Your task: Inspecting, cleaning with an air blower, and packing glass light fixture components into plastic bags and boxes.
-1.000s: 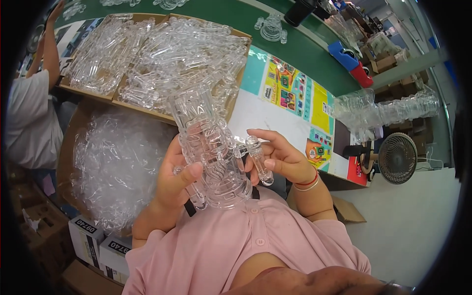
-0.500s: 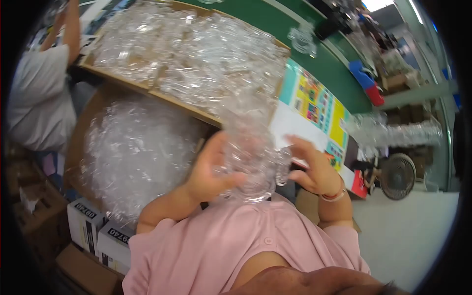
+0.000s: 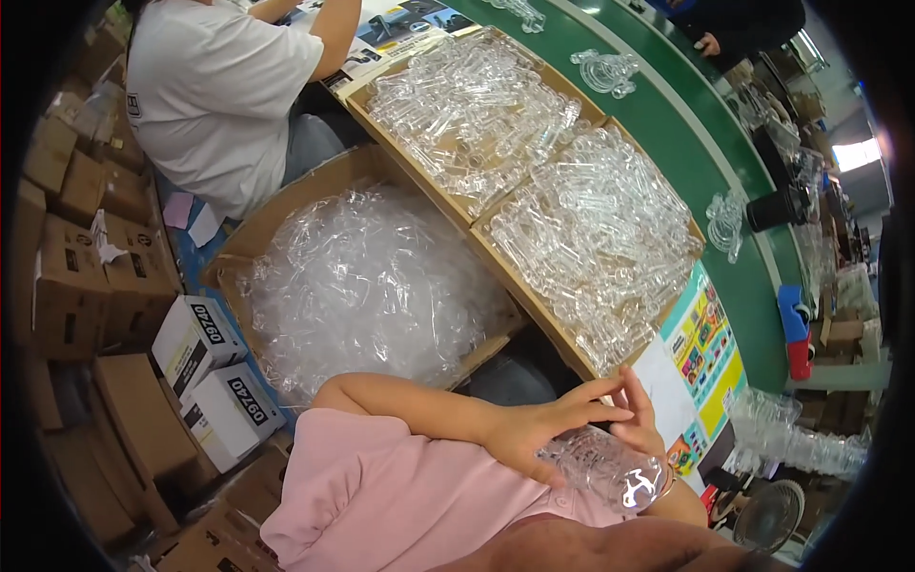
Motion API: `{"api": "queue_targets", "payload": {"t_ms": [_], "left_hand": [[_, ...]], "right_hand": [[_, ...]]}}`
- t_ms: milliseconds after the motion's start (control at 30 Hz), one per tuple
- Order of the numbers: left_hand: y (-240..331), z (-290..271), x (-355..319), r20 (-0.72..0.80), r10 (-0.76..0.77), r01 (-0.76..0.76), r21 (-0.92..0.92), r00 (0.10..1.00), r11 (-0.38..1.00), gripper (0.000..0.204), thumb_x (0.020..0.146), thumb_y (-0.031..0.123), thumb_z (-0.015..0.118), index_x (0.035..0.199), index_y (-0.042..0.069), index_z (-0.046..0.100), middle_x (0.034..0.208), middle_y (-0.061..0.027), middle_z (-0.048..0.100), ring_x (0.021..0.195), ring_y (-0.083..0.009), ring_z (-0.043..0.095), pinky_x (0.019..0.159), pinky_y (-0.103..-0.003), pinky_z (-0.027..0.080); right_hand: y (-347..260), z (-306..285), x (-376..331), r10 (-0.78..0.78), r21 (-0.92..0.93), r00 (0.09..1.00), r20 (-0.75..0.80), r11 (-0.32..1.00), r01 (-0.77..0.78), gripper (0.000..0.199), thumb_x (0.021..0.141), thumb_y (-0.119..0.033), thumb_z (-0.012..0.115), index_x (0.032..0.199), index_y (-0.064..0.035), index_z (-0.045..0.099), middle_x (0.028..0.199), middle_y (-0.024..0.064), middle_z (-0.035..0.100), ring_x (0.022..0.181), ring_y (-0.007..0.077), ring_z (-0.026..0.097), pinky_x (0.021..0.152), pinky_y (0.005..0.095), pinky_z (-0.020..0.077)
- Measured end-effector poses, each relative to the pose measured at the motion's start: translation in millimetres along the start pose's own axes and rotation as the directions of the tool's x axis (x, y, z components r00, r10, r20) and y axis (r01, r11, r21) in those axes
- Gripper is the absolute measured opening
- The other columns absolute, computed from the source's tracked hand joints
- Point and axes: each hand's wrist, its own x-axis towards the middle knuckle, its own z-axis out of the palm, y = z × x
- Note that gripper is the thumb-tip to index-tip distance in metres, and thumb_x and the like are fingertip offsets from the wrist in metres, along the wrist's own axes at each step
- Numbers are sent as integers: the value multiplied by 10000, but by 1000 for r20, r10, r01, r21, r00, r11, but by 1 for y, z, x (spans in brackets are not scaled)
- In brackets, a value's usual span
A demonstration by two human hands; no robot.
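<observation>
Close against the chest, head view: left hand point(image 3: 534, 429) lies over a stack of clear plastic blister shells point(image 3: 605, 469), fingers curled round its top. Right hand point(image 3: 640, 419) backs it from behind, fingers raised; its grip is hidden. Shells look thin, glossy, ribbed. Beyond the hands, two cardboard trays point(image 3: 496, 214) hold more shells; left of them, a carton of crumpled clear film point(image 3: 367, 286).

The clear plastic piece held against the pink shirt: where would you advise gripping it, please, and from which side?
Probably by its long sides, coming from above. The clear plastic piece lies tilted across the chest, its rounded end toward lower right. The left hand already spans its upper end, and the right hand rests behind it. It looks thin and glossy, so clasp broadly with several fingers.
</observation>
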Motion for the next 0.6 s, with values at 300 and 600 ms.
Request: {"api": "queue_targets", "payload": {"t_ms": [300, 600], "left_hand": [[24, -10, 14, 118, 42, -58, 130, 992, 990, 866, 746, 444, 665, 1366, -3, 258, 1388, -189, 325, 1316, -377, 250, 1053, -428, 260], [19, -10, -8, -157, -184, 187, 4, 970, 982, 657, 833, 367, 611, 1310, -10, 362, 1328, -188, 413, 1217, -296, 427, 978, -375, 357]], "right_hand": [[-12, -9, 27, -235, -123, 841, 487, 935, 333, 635, 930, -533, 150, 1242, -118, 516, 1330, 240, 404, 1233, 456, 365, 1005, 542, 284], [6, -1, 13, 531, 233, 813, 239, 782, -579, 418, 869, -243, 569, 1222, -27, 513, 1287, 207, 452, 1201, 319, 435, 988, 411, 361]]}}
